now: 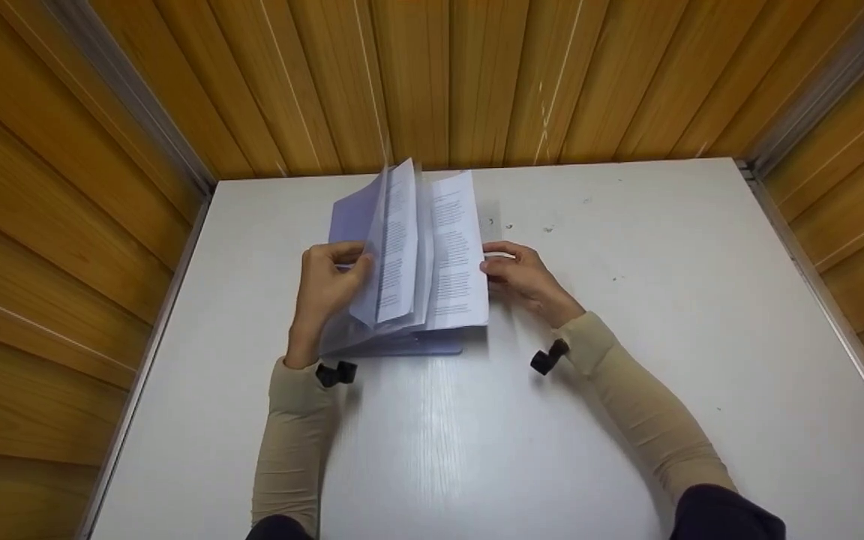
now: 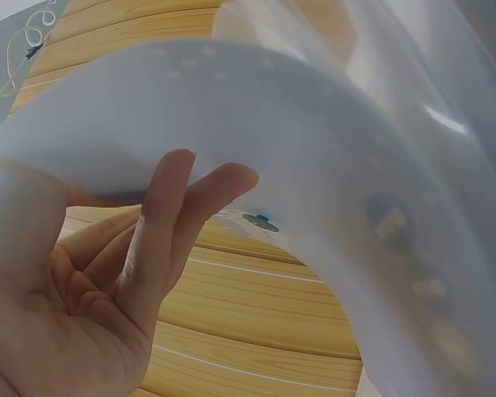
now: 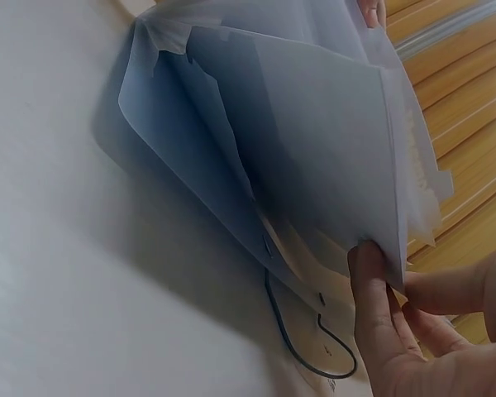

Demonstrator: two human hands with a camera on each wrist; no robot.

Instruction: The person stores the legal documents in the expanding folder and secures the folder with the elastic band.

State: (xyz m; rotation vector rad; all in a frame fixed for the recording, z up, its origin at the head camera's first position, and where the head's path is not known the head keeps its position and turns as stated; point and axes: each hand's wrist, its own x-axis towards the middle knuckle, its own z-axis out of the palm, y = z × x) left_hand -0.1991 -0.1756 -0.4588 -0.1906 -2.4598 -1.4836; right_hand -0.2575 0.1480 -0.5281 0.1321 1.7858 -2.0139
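Note:
A folder with a lilac-blue cover point(image 1: 357, 216) lies spread on the white table, its clear plastic sleeves point(image 1: 424, 255) fanned upward. My left hand point(image 1: 329, 281) pinches a raised sleeve holding a printed sheet point(image 1: 400, 240) by its left side. In the left wrist view this sleeve point(image 2: 256, 107) bows over the fingers, and the thumb is hidden. At the right, my right hand point(image 1: 526, 279) grips the outer edge of another printed page point(image 1: 456, 251) between thumb and fingers. The right wrist view shows that page's pale back point(image 3: 331, 141) and the blue cover point(image 3: 190, 141) below.
A dark elastic cord point(image 3: 274, 310) loops from the cover's edge. The white table point(image 1: 432, 435) meets wood-panelled walls point(image 1: 447, 82) behind and at both sides. Black wrist cameras point(image 1: 550, 357) sit on the sleeves. Small dark marks point(image 1: 548, 229) dot the tabletop.

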